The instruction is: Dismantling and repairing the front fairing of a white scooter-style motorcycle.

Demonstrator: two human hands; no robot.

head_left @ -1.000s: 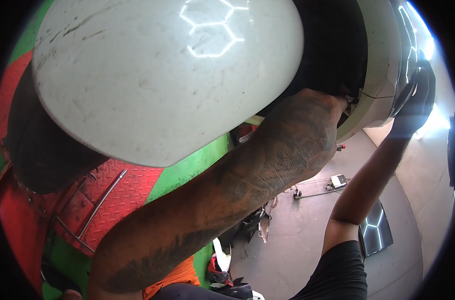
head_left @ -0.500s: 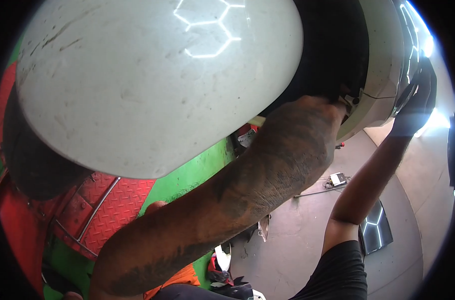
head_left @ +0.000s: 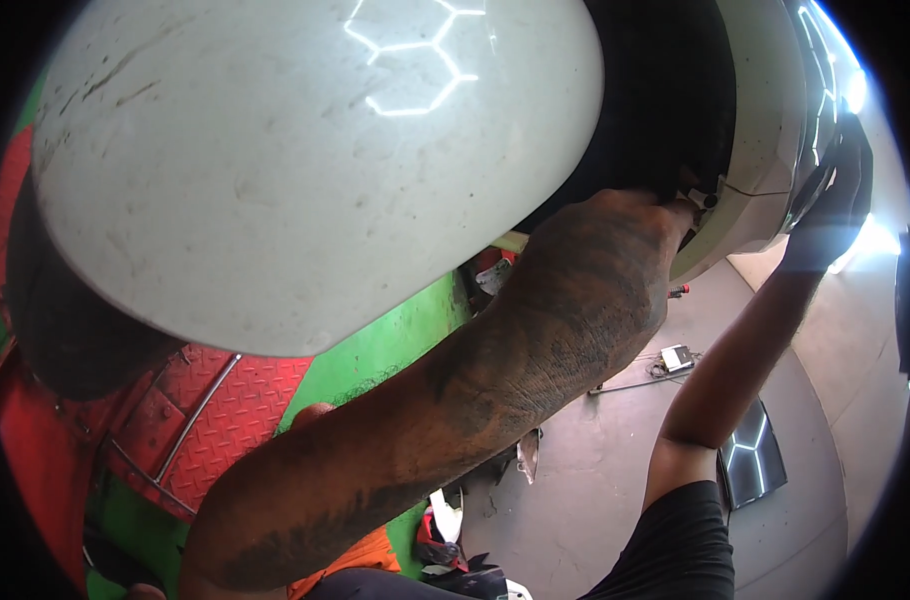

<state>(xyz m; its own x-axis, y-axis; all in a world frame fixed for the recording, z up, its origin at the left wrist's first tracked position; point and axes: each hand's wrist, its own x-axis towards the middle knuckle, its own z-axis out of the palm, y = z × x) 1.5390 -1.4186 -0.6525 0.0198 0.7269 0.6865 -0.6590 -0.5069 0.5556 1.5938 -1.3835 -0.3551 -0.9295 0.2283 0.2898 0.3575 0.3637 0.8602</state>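
Observation:
A large glossy white body panel [head_left: 315,170], smudged, spans the upper view, beside a black inner section [head_left: 655,90] with a pale curved rim [head_left: 760,130]. My left hand [head_left: 625,250], at the end of a tattooed forearm, is closed with its fingertips at a small fitting [head_left: 703,200] on that rim; what they pinch is hidden. My right hand [head_left: 830,195], in shadow and glare, reaches up the rim's shiny outer side, its long fingers curved against it and gripping there.
A red tread-plate stand [head_left: 240,420] with metal bars stands on green flooring [head_left: 385,330]. Loose parts [head_left: 445,520] and orange cloth [head_left: 365,555] are below my arm. On the grey floor at the right are a small device with cables [head_left: 675,358] and a dark glossy panel [head_left: 750,455].
The white panel now reaches further left and lower in the view. My left hand has shifted slightly down at the fitting, its fingers still curled. My right hand has barely moved.

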